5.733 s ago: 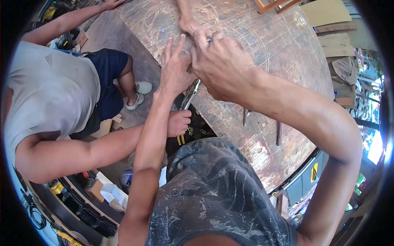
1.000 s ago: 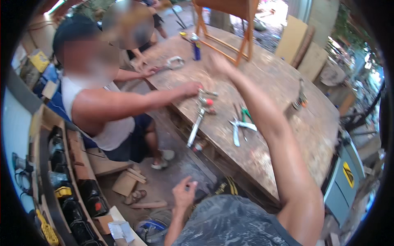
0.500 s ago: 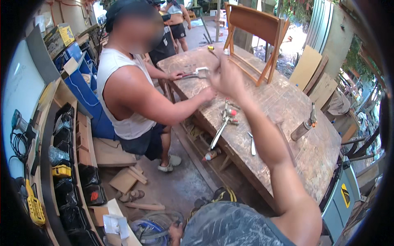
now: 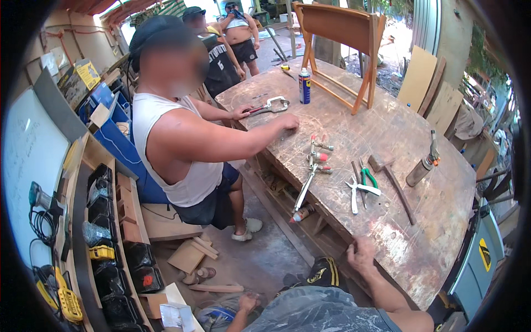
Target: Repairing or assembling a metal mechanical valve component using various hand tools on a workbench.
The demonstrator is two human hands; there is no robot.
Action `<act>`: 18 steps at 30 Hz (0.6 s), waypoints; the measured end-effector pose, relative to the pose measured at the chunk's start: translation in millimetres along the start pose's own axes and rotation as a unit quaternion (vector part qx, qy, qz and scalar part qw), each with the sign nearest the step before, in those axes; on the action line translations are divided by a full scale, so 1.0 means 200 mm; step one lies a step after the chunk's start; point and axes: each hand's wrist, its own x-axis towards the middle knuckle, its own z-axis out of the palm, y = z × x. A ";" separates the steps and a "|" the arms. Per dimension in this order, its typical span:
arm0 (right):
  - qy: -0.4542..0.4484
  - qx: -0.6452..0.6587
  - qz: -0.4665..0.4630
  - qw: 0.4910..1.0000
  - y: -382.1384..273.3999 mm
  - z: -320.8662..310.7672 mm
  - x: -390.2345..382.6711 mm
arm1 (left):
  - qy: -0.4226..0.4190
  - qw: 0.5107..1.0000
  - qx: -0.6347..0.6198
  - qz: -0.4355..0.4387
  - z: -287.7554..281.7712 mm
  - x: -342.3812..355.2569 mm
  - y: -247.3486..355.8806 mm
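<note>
My right hand (image 4: 362,254) is at the near edge of the worn wooden table (image 4: 437,243), fingers loosely bent and apart, holding nothing visible. Low beside my body is my left hand (image 4: 249,301), close to coiled hoses (image 4: 217,315); its fingers are too small to read. On the tabletop near my right hand lie a multi-tool (image 4: 355,193) with spread handles, green-handled pliers (image 4: 368,176) and a hammer (image 4: 399,191). A gas torch (image 4: 311,171) with red knobs overhangs the left edge. A locking C-clamp (image 4: 275,104) lies farther off, its grip under a co-worker's hand (image 4: 239,112).
A co-worker in a white sleeveless top (image 4: 168,127) stands at the table's left side. On the table stand a blue spray can (image 4: 305,88), a folding wooden frame (image 4: 340,30) and a canister with a burner head (image 4: 420,170). Shelves with black bins (image 4: 108,265) line the left.
My right hand has come down from raised over the table to its near edge, uncovering the spray can, hammer and pliers. My view has shifted slightly.
</note>
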 end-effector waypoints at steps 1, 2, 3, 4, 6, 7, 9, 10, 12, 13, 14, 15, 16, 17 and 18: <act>0.021 -0.028 -0.004 0.999 0.04 -0.04 0.00 | 0.007 1.000 0.009 0.016 -0.03 0.02 0.00; 0.015 -0.030 0.009 0.999 0.07 -0.06 0.01 | 0.005 0.999 0.034 0.038 -0.05 0.04 0.01; 0.045 -0.045 0.031 0.998 0.11 -0.08 0.03 | 0.002 0.997 0.057 0.049 -0.07 0.04 0.03; 0.083 -0.058 0.057 0.993 0.14 -0.09 0.04 | -0.008 0.996 0.067 0.056 -0.07 0.03 0.06; 0.070 -0.057 0.074 0.993 0.16 -0.08 0.05 | 0.031 0.997 0.054 0.054 -0.08 0.00 0.14; 0.067 -0.053 0.090 0.992 0.17 -0.08 0.05 | 0.028 0.997 0.059 0.050 -0.07 -0.02 0.19; 0.081 -0.063 0.089 0.991 0.18 -0.06 0.05 | 0.037 0.995 0.071 0.051 -0.06 -0.07 0.27; 0.091 -0.055 0.089 0.990 0.19 -0.05 0.06 | 0.029 0.995 0.078 0.047 -0.05 -0.09 0.30; 0.097 -0.047 0.087 0.990 0.20 -0.04 0.06 | 0.036 0.996 0.061 0.048 -0.01 -0.11 0.34; 0.095 -0.042 0.094 0.990 0.21 -0.04 0.05 | 0.033 0.997 0.055 0.049 0.02 -0.12 0.34; 0.095 -0.034 0.103 0.990 0.21 -0.03 0.05 | 0.036 0.997 0.054 0.047 0.04 -0.13 0.34; 0.089 -0.033 0.094 0.991 0.22 -0.03 0.06 | 0.041 0.997 0.052 0.046 0.07 -0.13 0.34; 0.093 -0.040 0.094 0.990 0.22 -0.03 0.05 | 0.044 0.997 0.050 0.042 0.08 -0.13 0.32; 0.092 -0.046 0.100 0.990 0.22 -0.03 0.06 | 0.043 0.996 0.062 0.049 0.10 -0.11 0.32; 0.094 -0.048 0.100 0.989 0.22 -0.04 0.05 | 0.037 0.995 0.077 0.055 0.11 -0.11 0.30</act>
